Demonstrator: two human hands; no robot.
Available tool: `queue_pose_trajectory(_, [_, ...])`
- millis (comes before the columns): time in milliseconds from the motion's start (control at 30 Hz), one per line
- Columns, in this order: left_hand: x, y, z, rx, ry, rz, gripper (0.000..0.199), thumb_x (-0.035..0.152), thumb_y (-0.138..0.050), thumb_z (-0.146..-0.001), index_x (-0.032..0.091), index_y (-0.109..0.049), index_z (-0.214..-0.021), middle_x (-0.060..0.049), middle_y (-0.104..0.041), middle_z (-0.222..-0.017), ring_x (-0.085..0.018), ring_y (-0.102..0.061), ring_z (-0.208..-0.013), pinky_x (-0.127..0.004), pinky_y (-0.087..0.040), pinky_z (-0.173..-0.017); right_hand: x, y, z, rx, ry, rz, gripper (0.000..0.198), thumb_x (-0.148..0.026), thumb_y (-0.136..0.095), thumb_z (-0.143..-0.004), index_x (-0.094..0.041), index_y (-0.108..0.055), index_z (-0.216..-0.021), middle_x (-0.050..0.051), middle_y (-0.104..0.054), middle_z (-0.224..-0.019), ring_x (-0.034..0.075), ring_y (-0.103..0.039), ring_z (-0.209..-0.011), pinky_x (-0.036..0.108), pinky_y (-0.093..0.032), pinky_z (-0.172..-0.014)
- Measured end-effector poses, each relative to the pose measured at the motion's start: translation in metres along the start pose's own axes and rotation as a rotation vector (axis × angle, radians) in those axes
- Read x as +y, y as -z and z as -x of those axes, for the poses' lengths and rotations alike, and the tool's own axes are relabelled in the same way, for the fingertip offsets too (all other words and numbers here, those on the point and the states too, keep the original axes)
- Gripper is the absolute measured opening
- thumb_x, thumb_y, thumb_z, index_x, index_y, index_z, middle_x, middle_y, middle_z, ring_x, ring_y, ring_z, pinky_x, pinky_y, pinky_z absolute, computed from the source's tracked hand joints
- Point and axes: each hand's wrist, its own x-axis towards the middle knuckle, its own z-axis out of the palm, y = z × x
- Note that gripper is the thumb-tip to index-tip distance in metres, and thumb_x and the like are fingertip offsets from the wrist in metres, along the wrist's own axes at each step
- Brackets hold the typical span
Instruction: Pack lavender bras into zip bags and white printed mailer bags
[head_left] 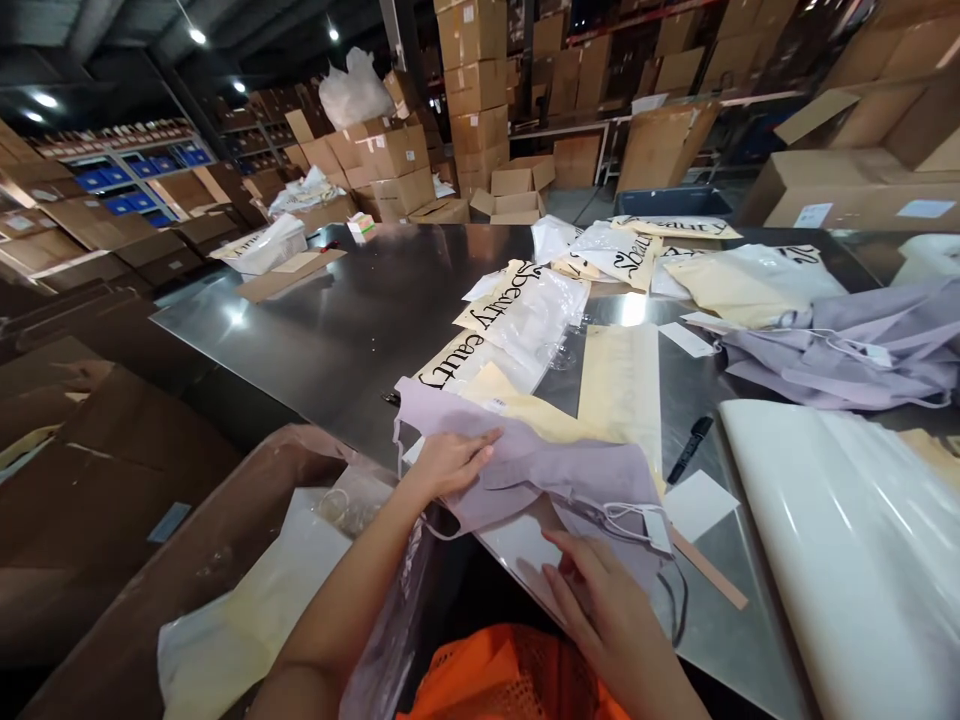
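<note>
A lavender garment with thin straps (pixel 555 465) lies folded along the near edge of the metal table. My left hand (pixel 454 462) rests flat on its left part, fingers stretched out. Close to the garment's lower edge is my right hand (pixel 600 585), its fingers apart and nothing visible in them; whether it touches the cloth I cannot tell. A white tag (pixel 657 530) with a white cord lies on the garment's right end. Just beyond the garment, a cream packing bag (pixel 621 380) lies flat, and clear-fronted bags with "beauty" lettering (pixel 517 320) overlap each other.
On the right are a black marker (pixel 690 448), a white card (pixel 701 508), a big white plastic stack (pixel 832 530) and more lavender garments (pixel 847 350). Below left, a plastic-lined box (pixel 225 500) holds packed bags. Stacked cartons (pixel 474 85) stand behind the metal table (pixel 352 320).
</note>
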Motion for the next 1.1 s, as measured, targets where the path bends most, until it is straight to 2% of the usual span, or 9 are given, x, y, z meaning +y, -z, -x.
queue_pose_trajectory(133, [-0.005,0.004,0.006,-0.026,0.108,-0.018,0.053,0.046,-0.02,-0.101,0.033,-0.05,-0.143,-0.008,-0.073,-0.111,-0.028,-0.066,-0.105,-0.034,-0.045,-0.078,0.0,0.001,0.005,-0.022,-0.03,-0.028,0.03,-0.035,-0.045,-0.098,-0.023,-0.06,-0.121,0.009,-0.067,-0.094,0.02,-0.067,-0.083,0.033,-0.059,-0.071])
queue_pose_trajectory(267, [-0.013,0.006,0.01,-0.041,0.055,0.03,0.053,0.045,-0.018,-0.101,0.035,-0.046,-0.145,-0.007,-0.071,-0.117,-0.029,-0.064,-0.108,-0.036,-0.044,-0.079,0.002,0.002,0.005,-0.027,-0.041,-0.022,0.03,-0.036,-0.045,-0.098,-0.021,-0.061,-0.118,0.008,-0.066,-0.09,0.021,-0.066,-0.08,0.034,-0.059,-0.07])
queue_pose_trajectory(367, [-0.02,0.011,0.006,-0.047,0.074,0.084,0.048,0.047,-0.027,-0.1,0.036,-0.06,-0.133,-0.006,-0.073,-0.108,-0.028,-0.063,-0.106,-0.035,-0.043,-0.084,0.003,-0.002,0.007,-0.015,-0.023,-0.031,0.029,-0.035,-0.046,-0.098,-0.022,-0.06,-0.12,0.008,-0.066,-0.093,0.02,-0.066,-0.081,0.034,-0.058,-0.071])
queue_pose_trajectory(467, [-0.039,0.021,0.004,0.052,0.254,0.093,0.048,0.049,-0.033,-0.098,0.028,-0.075,-0.109,-0.009,-0.071,-0.104,-0.028,-0.063,-0.105,-0.035,-0.043,-0.089,0.006,-0.003,0.01,0.009,0.002,-0.038,0.028,-0.034,-0.047,-0.098,-0.025,-0.059,-0.122,0.006,-0.065,-0.092,0.019,-0.065,-0.08,0.032,-0.057,-0.07])
queue_pose_trajectory(567, [-0.071,0.032,0.005,0.245,0.548,0.088,0.051,0.048,-0.034,-0.098,0.017,-0.066,-0.121,-0.02,-0.062,-0.123,-0.036,-0.058,-0.116,-0.045,-0.042,-0.094,0.009,0.001,0.005,0.025,0.04,0.005,0.026,-0.033,-0.047,-0.098,-0.025,-0.06,-0.119,0.006,-0.066,-0.092,0.019,-0.065,-0.08,0.032,-0.057,-0.068])
queue_pose_trajectory(633, [-0.093,0.035,0.003,0.327,0.714,0.123,0.05,0.044,-0.04,-0.097,0.011,-0.057,-0.13,-0.024,-0.057,-0.13,-0.037,-0.054,-0.121,-0.047,-0.042,-0.096,0.009,0.001,-0.006,0.051,0.098,0.072,0.026,-0.032,-0.047,-0.097,-0.023,-0.061,-0.116,0.008,-0.067,-0.098,0.021,-0.066,-0.084,0.034,-0.057,-0.071])
queue_pose_trajectory(733, [-0.113,0.036,-0.007,0.329,0.823,0.257,0.043,0.043,-0.048,-0.097,0.012,-0.058,-0.125,-0.017,-0.064,-0.12,-0.027,-0.062,-0.11,-0.042,-0.047,-0.094,0.006,-0.012,-0.031,0.086,0.222,0.234,0.029,-0.026,-0.044,-0.096,-0.019,-0.063,-0.117,0.011,-0.067,-0.104,0.025,-0.064,-0.093,0.041,-0.055,-0.079])
queue_pose_trajectory(933, [-0.095,0.043,-0.029,0.348,0.903,0.466,0.032,0.04,-0.056,-0.096,0.014,-0.064,-0.111,-0.007,-0.068,-0.106,-0.02,-0.066,-0.093,-0.038,-0.056,-0.083,-0.005,-0.058,-0.095,0.309,0.378,0.59,0.051,-0.043,-0.051,-0.093,-0.01,-0.059,-0.131,0.019,-0.064,-0.103,0.03,-0.061,-0.083,0.042,-0.051,-0.067])
queue_pose_trajectory(1100, [-0.091,0.056,-0.036,0.394,0.962,0.562,0.023,0.033,-0.067,-0.09,0.014,-0.067,-0.103,-0.006,-0.07,-0.102,-0.019,-0.068,-0.092,-0.036,-0.057,-0.081,0.0,-0.084,-0.148,0.434,0.571,0.548,0.053,-0.055,-0.045,-0.093,-0.013,-0.074,-0.079,0.014,-0.057,-0.063,0.026,-0.055,-0.054,0.037,-0.04,-0.048])
